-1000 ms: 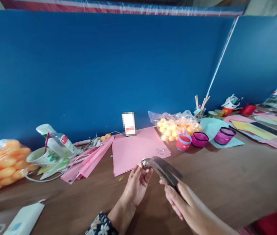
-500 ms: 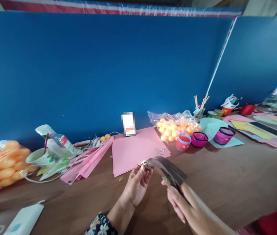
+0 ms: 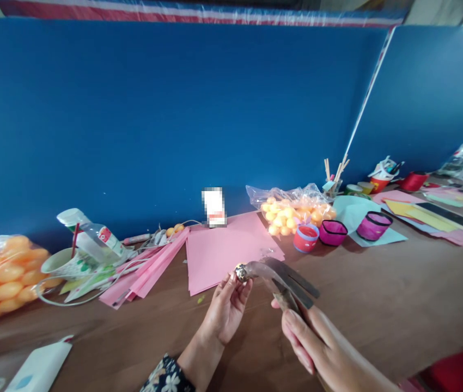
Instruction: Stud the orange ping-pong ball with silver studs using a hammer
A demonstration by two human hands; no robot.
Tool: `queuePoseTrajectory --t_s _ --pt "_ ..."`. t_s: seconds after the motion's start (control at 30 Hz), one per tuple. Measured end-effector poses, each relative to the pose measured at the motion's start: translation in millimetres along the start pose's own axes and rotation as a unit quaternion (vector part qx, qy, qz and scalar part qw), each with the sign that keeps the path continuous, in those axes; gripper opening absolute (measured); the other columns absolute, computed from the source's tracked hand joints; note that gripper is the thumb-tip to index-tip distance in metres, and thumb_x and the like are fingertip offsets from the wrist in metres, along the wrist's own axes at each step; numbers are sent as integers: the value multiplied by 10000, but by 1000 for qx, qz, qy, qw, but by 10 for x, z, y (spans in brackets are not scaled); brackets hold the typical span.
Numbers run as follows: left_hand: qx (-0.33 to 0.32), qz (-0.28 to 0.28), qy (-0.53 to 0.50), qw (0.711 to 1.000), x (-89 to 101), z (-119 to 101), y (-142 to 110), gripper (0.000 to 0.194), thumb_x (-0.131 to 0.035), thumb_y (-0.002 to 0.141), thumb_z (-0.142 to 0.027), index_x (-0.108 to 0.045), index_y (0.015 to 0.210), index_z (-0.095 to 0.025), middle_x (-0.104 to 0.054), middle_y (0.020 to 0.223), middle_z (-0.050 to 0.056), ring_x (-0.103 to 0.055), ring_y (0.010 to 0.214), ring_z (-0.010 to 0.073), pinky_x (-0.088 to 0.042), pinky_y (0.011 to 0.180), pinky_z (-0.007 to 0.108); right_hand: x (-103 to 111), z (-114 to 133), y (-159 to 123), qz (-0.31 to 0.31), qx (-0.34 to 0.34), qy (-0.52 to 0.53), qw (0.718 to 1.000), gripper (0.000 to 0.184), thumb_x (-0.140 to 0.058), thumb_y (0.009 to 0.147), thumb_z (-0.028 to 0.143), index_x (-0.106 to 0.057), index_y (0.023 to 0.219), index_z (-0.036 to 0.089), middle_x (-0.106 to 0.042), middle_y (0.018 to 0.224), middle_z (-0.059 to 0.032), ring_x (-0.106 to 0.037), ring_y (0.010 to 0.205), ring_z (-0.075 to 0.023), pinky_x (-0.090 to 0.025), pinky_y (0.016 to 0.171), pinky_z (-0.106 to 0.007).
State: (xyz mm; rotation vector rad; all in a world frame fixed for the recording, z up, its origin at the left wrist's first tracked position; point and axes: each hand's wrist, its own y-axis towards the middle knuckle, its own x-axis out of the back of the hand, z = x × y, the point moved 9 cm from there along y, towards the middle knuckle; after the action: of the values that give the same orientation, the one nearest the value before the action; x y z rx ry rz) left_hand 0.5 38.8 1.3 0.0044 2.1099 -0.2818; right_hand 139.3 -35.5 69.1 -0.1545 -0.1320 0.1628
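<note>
Between the fingertips of my left hand (image 3: 231, 299) is a small round piece (image 3: 241, 273), patterned dark and pale with a touch of yellow. My right hand (image 3: 309, 337) is wrapped round the brown handle of a curved tool (image 3: 270, 275). That tool has a greyish bent head and dark forked prongs that slant right, somewhat like a claw hammer; its exact kind is unclear. Its rounded end meets the small piece, or lies right beside it. Beyond my left hand lie pink paper sheets (image 3: 223, 250) with small clear bits near their right corner.
Bags of orange balls (image 3: 282, 212) stand behind and at far left. Three small fabric cups (image 3: 306, 238) sit to the right, near coloured papers and a phone (image 3: 452, 215). A tilted bottle (image 3: 101, 239) and pink strips (image 3: 150, 272) lie left. A blue partition (image 3: 174, 120) closes the back.
My left hand has turned slightly, so more of the small piece's patterned side shows. The tool's forked prongs have shifted a little right and my grip on both things is kept.
</note>
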Motion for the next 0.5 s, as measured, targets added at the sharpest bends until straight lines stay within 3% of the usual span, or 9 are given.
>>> queuePoseTrajectory --t_s 0.37,0.5 --pt "23 -10 -3 1000 28 25 0 75 -632 740 -136 -657 810 -149 -696 752 12 -659 730 118 -535 769 243 -4 11 9 10 2 4 1000 486 -360 832 589 -464 1072 179 -419 595 60 -359 403 -56 -366 396 -198" --pt "16 23 9 1000 -42 9 -6 107 -628 744 -123 -655 844 -147 -691 838 14 -650 806 116 -502 839 232 16 29 1 21 7 -4 1000 483 -346 846 574 -437 1097 172 -422 607 58 -352 407 -53 -373 398 -199"
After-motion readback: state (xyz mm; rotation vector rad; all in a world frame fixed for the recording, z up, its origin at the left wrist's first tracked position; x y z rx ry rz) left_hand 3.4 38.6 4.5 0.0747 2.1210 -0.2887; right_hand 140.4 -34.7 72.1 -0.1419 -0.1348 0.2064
